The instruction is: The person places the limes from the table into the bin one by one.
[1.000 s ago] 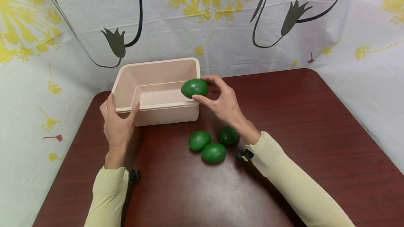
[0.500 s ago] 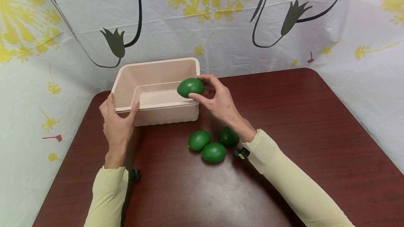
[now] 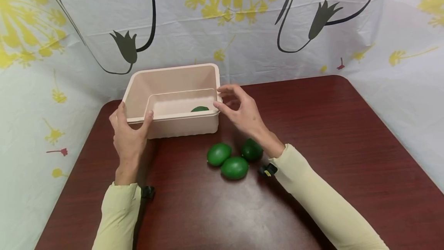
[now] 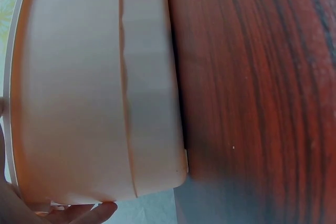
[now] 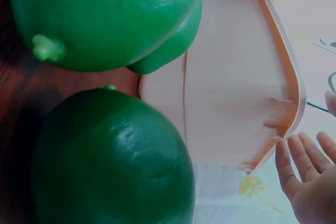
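Note:
A beige plastic bin (image 3: 184,124) stands at the back left of the table, with part of a green lime (image 3: 200,108) showing inside behind its front wall. My left hand (image 3: 130,138) grips the bin's front left corner, thumb over the front rim; in the left wrist view a few fingertips (image 4: 102,212) show around the bin's end. At the bin's right end is my right hand (image 3: 243,113), its fingers parted and holding nothing, fingertips close to the rim; whether they touch it I cannot tell. Three limes (image 3: 234,168) lie grouped on the table below that hand.
The dark red wooden table (image 3: 329,134) reaches out to the right and toward the front. A white patterned cloth (image 3: 249,57) hangs directly behind the bin. Small black devices (image 3: 268,169) sit at both wrists.
The lime that my right hand held over the bin has been let go and now lies inside it. That hand has shifted slightly right. My left hand stays put.

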The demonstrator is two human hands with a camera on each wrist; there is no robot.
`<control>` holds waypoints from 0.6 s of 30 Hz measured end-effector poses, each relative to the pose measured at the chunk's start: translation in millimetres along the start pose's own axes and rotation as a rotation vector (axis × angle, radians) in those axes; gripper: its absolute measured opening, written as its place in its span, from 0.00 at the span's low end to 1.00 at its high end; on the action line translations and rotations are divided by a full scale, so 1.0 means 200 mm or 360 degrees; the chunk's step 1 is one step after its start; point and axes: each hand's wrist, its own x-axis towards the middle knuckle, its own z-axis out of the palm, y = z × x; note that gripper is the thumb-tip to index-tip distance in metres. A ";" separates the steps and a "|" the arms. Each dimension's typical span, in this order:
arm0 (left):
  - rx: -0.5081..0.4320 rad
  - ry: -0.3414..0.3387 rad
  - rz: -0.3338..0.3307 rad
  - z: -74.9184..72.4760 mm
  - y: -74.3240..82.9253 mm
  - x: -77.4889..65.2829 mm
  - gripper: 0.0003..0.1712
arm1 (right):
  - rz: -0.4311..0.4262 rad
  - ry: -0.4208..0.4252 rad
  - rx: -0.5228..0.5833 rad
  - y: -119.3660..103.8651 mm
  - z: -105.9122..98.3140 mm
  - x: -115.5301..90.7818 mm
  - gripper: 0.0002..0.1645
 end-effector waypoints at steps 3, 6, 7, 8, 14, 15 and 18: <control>0.0000 0.0001 -0.0003 0.00 0.00 0.00 0.54 | 0.0002 0.0008 0.0004 0.01 -0.01 -0.01 0.23; -0.0001 0.0005 -0.0007 0.00 0.00 -0.01 0.54 | 0.0006 0.0006 -0.0019 0.02 -0.03 -0.03 0.24; 0.0000 0.0007 -0.0008 0.00 0.00 -0.01 0.54 | 0.0008 0.0004 -0.0023 0.02 -0.03 -0.03 0.24; -0.0001 0.0009 -0.0007 0.00 -0.01 -0.01 0.54 | 0.0011 0.0003 -0.0033 0.03 -0.04 -0.04 0.24; 0.0000 0.0023 0.0002 0.01 0.00 -0.02 0.54 | 0.0062 -0.0016 -0.0062 0.05 -0.09 -0.08 0.24; -0.0001 0.0025 0.0004 0.00 0.00 -0.02 0.54 | 0.0071 -0.0019 -0.0065 0.06 -0.10 -0.09 0.23; 0.0001 0.0028 0.0008 0.00 0.00 -0.02 0.53 | 0.0091 -0.0018 -0.0072 0.08 -0.12 -0.11 0.23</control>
